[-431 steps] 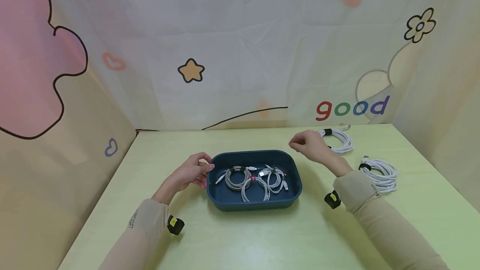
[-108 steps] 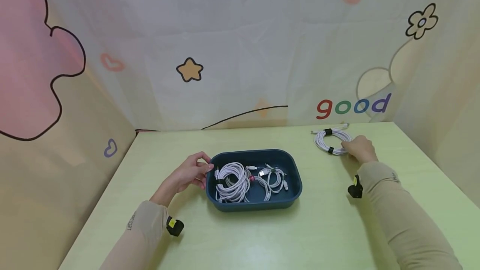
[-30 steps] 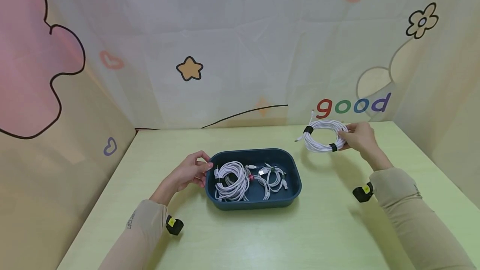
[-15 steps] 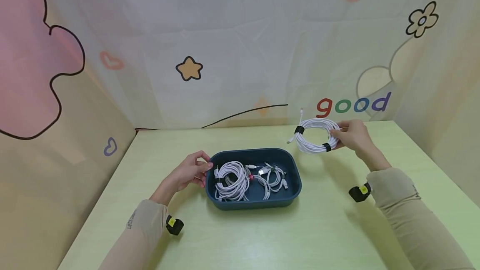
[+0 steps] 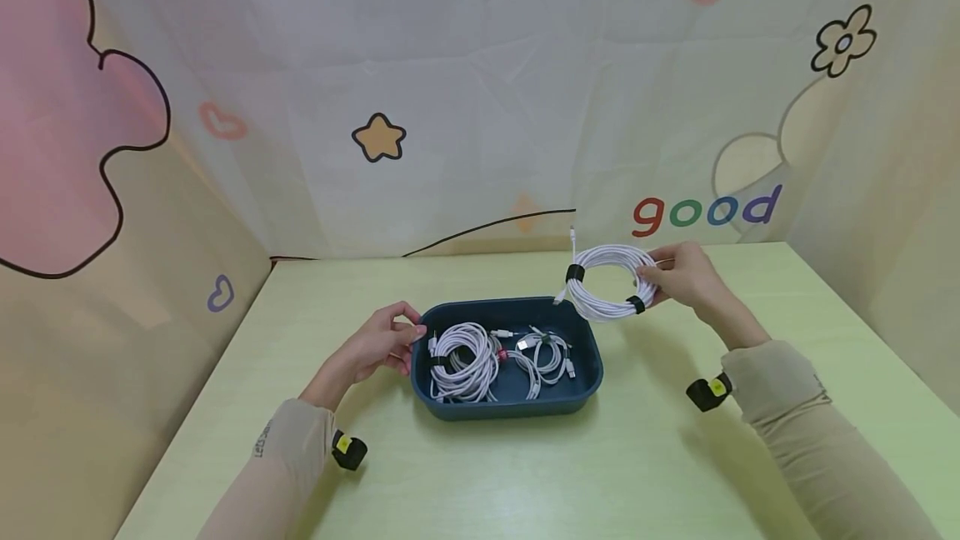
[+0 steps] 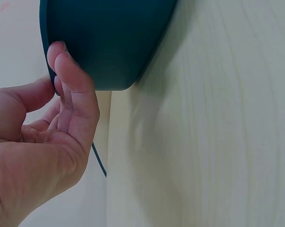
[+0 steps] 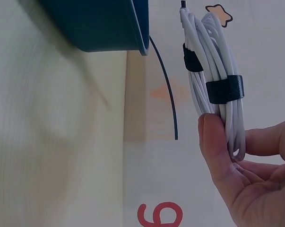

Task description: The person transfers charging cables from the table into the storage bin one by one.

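My right hand (image 5: 686,277) pinches a coiled white cable (image 5: 600,311) bound with two black straps; it hangs in the air over the right back corner of a dark blue bin (image 5: 506,412). The right wrist view shows the same coil (image 7: 218,61) edge-on between thumb and fingers. My left hand (image 5: 378,344) grips the bin's left rim, the thumb on top; in the left wrist view its fingers press the outer wall (image 6: 109,52). Inside the bin, a thick white coil (image 5: 465,365) lies at the left, partly covering other coils. A thin coil (image 5: 555,361) with USB plugs lies at the right.
The bin stands on a pale yellow-green table (image 5: 480,482). Behind it rises a printed cloth backdrop (image 5: 465,173), which also runs along both sides. A black wrist camera (image 5: 708,392) sits below the right cuff, and another camera (image 5: 349,450) below the left.
Earlier, another thick white coil went from the table into the bin. My right hand then lifted the last table coil and carried it left to the bin. My left hand stays on the rim.
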Motion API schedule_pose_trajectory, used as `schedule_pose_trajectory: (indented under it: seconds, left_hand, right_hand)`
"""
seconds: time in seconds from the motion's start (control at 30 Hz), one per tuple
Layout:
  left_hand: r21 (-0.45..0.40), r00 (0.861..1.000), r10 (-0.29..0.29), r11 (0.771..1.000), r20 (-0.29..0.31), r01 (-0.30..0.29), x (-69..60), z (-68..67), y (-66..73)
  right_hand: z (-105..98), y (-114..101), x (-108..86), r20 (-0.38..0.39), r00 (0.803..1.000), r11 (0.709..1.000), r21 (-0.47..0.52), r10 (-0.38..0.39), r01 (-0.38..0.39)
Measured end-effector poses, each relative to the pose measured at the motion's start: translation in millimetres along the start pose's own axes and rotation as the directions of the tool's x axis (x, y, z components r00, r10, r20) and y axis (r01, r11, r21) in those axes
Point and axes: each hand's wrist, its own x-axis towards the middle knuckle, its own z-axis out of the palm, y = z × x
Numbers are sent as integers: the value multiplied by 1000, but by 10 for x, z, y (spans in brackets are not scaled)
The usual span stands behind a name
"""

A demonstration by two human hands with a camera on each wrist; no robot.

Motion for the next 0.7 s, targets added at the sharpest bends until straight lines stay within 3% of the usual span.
schedule_pose_trajectory:
  seconds: [0.7]
  left_hand:
    - [8, 1000, 2, 1000, 0, -2, 9, 1, -12]
  right_hand:
    - [286, -162, -53, 158, 985, 998, 10, -62, 61]
